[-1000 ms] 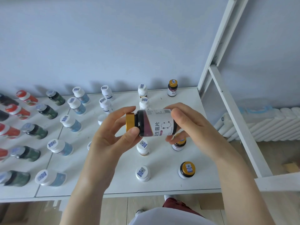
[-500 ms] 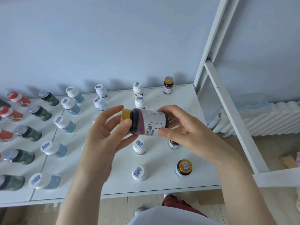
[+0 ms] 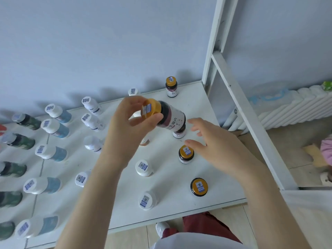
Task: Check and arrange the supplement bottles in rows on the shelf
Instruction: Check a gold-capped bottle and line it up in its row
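Note:
My left hand point(image 3: 129, 126) grips a dark supplement bottle point(image 3: 169, 116) by its yellow cap, tilted with the cap toward me, above the white shelf point(image 3: 179, 203). My right hand point(image 3: 213, 142) hovers open just right of it, fingers spread, holding nothing. Below the held bottle stands another dark bottle point(image 3: 179, 132), partly hidden. More yellow-capped bottles stand in a column: one at the back point(image 3: 171, 86), one by my right thumb point(image 3: 186, 154), one near the front point(image 3: 199, 186). White-capped bottles point(image 3: 143, 168) stand in rows to the left.
Blue-labelled bottles point(image 3: 52, 153) and green bottles point(image 3: 19, 141) fill the left of the shelf in rows. A white shelf post point(image 3: 213, 51) and slanted brace point(image 3: 251, 123) rise at the right. A radiator point(image 3: 296, 108) lies beyond. My shoe point(image 3: 161, 229) shows below the shelf edge.
My right hand has let go of the bottle and moved right, fingers spread. My left hand now holds it alone, tilted cap toward me. The view has shifted closer and leftward.

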